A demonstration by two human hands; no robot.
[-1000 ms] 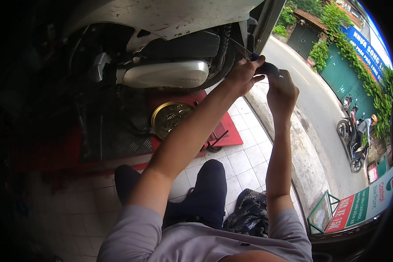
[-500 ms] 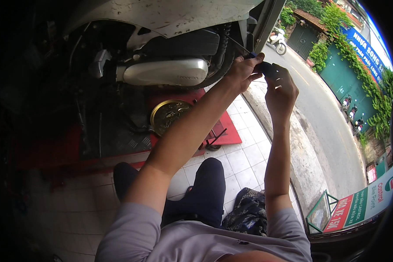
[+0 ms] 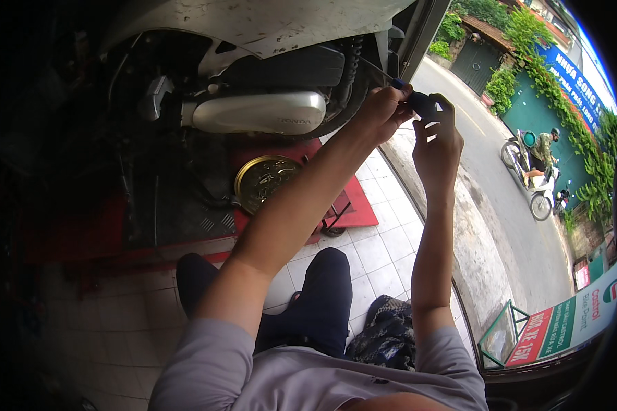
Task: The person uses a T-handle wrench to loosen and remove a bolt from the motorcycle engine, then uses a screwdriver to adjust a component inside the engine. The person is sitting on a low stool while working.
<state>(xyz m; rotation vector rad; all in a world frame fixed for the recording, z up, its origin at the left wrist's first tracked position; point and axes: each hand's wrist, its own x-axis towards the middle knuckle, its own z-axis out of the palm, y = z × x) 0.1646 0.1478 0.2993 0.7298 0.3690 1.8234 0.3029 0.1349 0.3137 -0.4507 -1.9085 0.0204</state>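
My left hand and my right hand are raised together beside the rear of a white scooter. Between them is a screwdriver-like tool with a black handle and a thin shaft pointing up-left toward the scooter's rear wheel. My left fingers pinch the tool where the shaft meets the handle. My right fingers wrap the end of the handle. The silver exhaust muffler lies just left of my hands.
The scooter stands on a red lift platform with a round brass-coloured tray on it. My dark-trousered legs rest on a white tiled floor beside a dark bag. A rider on a scooter passes on the road at right.
My hands stay at almost the same spot, with the right fingers shifting slightly on the handle. On the road a scooter rider has moved from far up the street down toward the right.
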